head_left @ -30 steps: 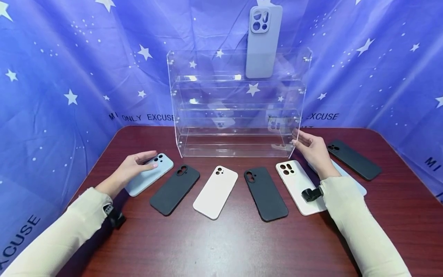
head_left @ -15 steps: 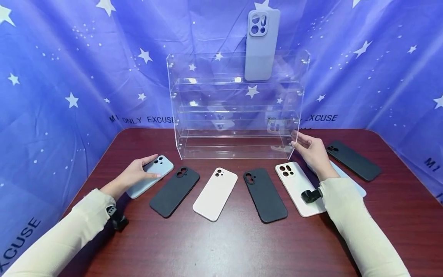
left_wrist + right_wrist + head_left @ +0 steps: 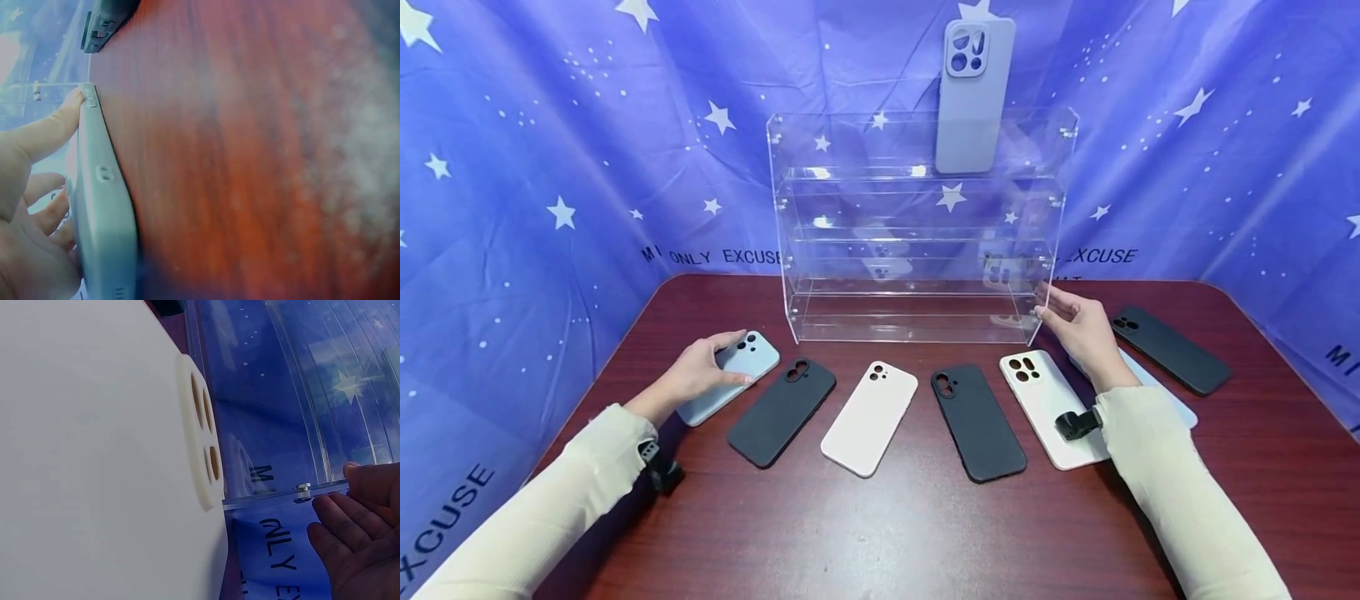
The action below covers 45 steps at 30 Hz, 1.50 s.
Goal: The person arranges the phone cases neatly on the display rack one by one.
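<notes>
My left hand [image 3: 702, 369] spans the light blue phone case [image 3: 751, 357] at the table's left, thumb on the near edge and fingers over the far side. The left wrist view shows the thumb against that case's side edge [image 3: 103, 187]; it still lies on the table. My right hand [image 3: 1081, 332] pinches the right side panel of a clear acrylic display rack [image 3: 917, 327], thumb and fingers on either side of it. In the right wrist view a white phone case [image 3: 106, 456] hides part of the rack. A grey-lavender phone case [image 3: 973, 108] stands on the rack's top tier.
Between my arms lie a black case [image 3: 782, 412], a pale pinkish case [image 3: 870, 419], another black case [image 3: 979, 423] and the white case. Under my right wrist is a light blue case [image 3: 1168, 400], partly hidden. A dark case [image 3: 1171, 348] lies far right. Starry cloth [image 3: 625, 150] hangs behind.
My left hand has shifted slightly right, with its thumb now at the near edge of the light blue case. My right hand stays at the rack. The head view sways a little.
</notes>
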Motion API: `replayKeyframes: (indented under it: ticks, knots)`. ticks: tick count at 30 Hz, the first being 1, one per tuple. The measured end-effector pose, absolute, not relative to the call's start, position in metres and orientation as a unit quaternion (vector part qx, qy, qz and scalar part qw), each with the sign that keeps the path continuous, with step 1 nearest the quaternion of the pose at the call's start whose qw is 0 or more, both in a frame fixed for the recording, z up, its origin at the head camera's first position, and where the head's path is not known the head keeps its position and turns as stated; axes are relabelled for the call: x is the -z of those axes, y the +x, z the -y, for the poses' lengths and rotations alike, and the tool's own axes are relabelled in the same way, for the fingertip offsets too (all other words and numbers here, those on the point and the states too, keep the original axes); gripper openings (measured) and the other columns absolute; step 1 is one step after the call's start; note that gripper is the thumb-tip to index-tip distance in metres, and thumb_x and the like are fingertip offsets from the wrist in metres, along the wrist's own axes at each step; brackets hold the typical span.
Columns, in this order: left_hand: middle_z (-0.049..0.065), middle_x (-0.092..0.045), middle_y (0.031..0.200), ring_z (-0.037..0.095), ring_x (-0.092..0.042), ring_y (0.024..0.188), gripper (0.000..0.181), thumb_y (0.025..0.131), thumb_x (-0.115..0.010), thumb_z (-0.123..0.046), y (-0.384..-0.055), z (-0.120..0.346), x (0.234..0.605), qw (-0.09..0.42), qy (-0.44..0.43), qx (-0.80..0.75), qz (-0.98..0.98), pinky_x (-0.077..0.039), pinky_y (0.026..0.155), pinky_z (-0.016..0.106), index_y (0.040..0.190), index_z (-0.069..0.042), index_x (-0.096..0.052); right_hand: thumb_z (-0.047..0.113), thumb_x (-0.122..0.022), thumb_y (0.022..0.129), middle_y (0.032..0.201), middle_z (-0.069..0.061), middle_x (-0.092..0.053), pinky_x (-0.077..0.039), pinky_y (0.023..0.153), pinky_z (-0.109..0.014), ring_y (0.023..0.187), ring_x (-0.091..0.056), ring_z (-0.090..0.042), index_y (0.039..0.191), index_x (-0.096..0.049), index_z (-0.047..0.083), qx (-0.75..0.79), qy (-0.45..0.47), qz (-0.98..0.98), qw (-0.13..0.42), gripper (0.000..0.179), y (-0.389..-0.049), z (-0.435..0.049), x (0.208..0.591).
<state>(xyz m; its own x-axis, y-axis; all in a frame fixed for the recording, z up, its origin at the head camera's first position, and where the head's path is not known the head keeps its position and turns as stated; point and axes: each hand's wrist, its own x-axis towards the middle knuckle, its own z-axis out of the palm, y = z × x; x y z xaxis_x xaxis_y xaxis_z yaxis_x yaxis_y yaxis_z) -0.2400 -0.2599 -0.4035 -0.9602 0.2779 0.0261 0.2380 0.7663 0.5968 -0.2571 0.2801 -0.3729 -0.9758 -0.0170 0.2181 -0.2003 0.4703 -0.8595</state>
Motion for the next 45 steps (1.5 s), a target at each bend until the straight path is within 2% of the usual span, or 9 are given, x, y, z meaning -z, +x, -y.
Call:
replayKeyframes:
  ticks: [4, 8, 12, 16, 24, 31, 38, 41, 45]
  knots:
    - [0.03, -0.043, 0.136, 0.044, -0.038, 0.126, 0.084, 0.07, -0.084, -0.02, -0.242, 0.257, 0.399, 0.03, 0.144, -0.307, -0.94, -0.035, 0.102, 0.056, 0.137, 0.007, -0.042, 0.014, -0.057, 0.095, 0.132, -0.021, -0.05, -0.043, 0.084, -0.003, 0.1, -0.057, 0.007, 0.137, -0.043, -0.002, -0.509, 0.061, 0.853, 0.093, 0.047, -0.258, -0.28, 0.374]
    - [0.03, -0.051, 0.129, 0.042, -0.049, 0.117, 0.071, 0.074, -0.08, -0.015, -0.242, 0.258, 0.394, 0.007, 0.12, -0.298, -0.947, -0.045, 0.092, 0.049, 0.133, 0.007, -0.047, 0.011, -0.056, 0.095, 0.132, -0.023, -0.049, -0.043, 0.085, -0.004, 0.105, -0.058, 0.001, 0.136, -0.043, -0.005, -0.515, 0.066, 0.849, 0.094, 0.046, -0.259, -0.279, 0.375]
    - [0.027, -0.062, 0.115, 0.027, -0.062, 0.092, 0.052, 0.081, -0.074, -0.012, -0.242, 0.262, 0.389, -0.012, 0.087, -0.318, -0.944, -0.051, 0.07, 0.029, 0.126, 0.007, -0.055, 0.01, -0.056, 0.095, 0.132, -0.023, -0.05, -0.043, 0.084, -0.004, 0.107, -0.058, -0.001, 0.136, -0.044, -0.005, -0.512, 0.069, 0.85, 0.098, 0.046, -0.259, -0.279, 0.375]
    - [0.025, -0.066, 0.105, 0.011, -0.059, 0.072, 0.043, 0.083, -0.071, -0.011, -0.241, 0.265, 0.38, 0.003, 0.058, -0.354, -0.933, -0.049, 0.055, 0.021, 0.12, 0.007, -0.06, 0.011, -0.056, 0.095, 0.131, -0.023, -0.051, -0.043, 0.084, -0.003, 0.107, -0.057, -0.001, 0.136, -0.044, -0.005, -0.505, 0.065, 0.855, 0.097, 0.046, -0.258, -0.28, 0.374]
    - [0.023, -0.069, 0.096, 0.005, -0.058, 0.069, 0.04, 0.082, -0.072, -0.013, -0.238, 0.263, 0.358, 0.015, 0.01, -0.338, -0.941, -0.047, 0.056, 0.022, 0.114, 0.009, -0.063, 0.014, -0.056, 0.095, 0.131, -0.021, -0.052, -0.042, 0.083, -0.002, 0.102, -0.057, 0.005, 0.137, -0.044, -0.003, -0.496, 0.062, 0.862, 0.092, 0.046, -0.256, -0.281, 0.373]
    - [0.022, -0.07, 0.094, 0.004, -0.055, 0.072, 0.034, 0.084, -0.069, -0.01, -0.236, 0.262, 0.345, 0.025, 0.01, -0.343, -0.939, -0.045, 0.058, 0.021, 0.111, 0.01, -0.064, 0.012, -0.057, 0.095, 0.131, -0.023, -0.051, -0.042, 0.083, -0.002, 0.098, -0.055, 0.011, 0.136, -0.044, -0.005, -0.506, 0.068, 0.855, 0.095, 0.047, -0.257, -0.28, 0.373]
    - [0.025, -0.067, 0.103, 0.0, -0.056, 0.069, 0.035, 0.088, -0.065, -0.011, -0.236, 0.26, 0.327, -0.001, 0.031, -0.389, -0.921, -0.049, 0.055, 0.02, 0.115, 0.01, -0.062, 0.012, -0.057, 0.095, 0.131, -0.02, -0.052, -0.042, 0.084, -0.003, 0.105, -0.057, 0.002, 0.137, -0.044, -0.002, -0.493, 0.063, 0.863, 0.092, 0.046, -0.257, -0.28, 0.372]
    - [0.013, -0.071, 0.096, -0.003, -0.057, 0.067, 0.036, 0.088, -0.065, -0.013, -0.237, 0.256, 0.311, -0.027, 0.043, -0.423, -0.905, -0.051, 0.053, 0.021, 0.116, 0.009, -0.062, 0.015, -0.057, 0.095, 0.131, -0.019, -0.052, -0.041, 0.084, -0.002, 0.108, -0.058, -0.003, 0.138, -0.043, 0.0, -0.483, 0.059, 0.869, 0.09, 0.047, -0.256, -0.281, 0.371]
    - [-0.014, -0.07, 0.082, -0.005, -0.06, 0.069, 0.038, 0.088, -0.067, -0.016, -0.237, 0.244, 0.285, -0.076, 0.053, -0.466, -0.88, -0.052, 0.056, 0.018, 0.117, 0.007, -0.061, 0.017, -0.057, 0.095, 0.131, -0.02, -0.052, -0.042, 0.084, -0.003, 0.107, -0.057, -0.002, 0.138, -0.044, 0.0, -0.485, 0.058, 0.868, 0.089, 0.048, -0.256, -0.281, 0.37]
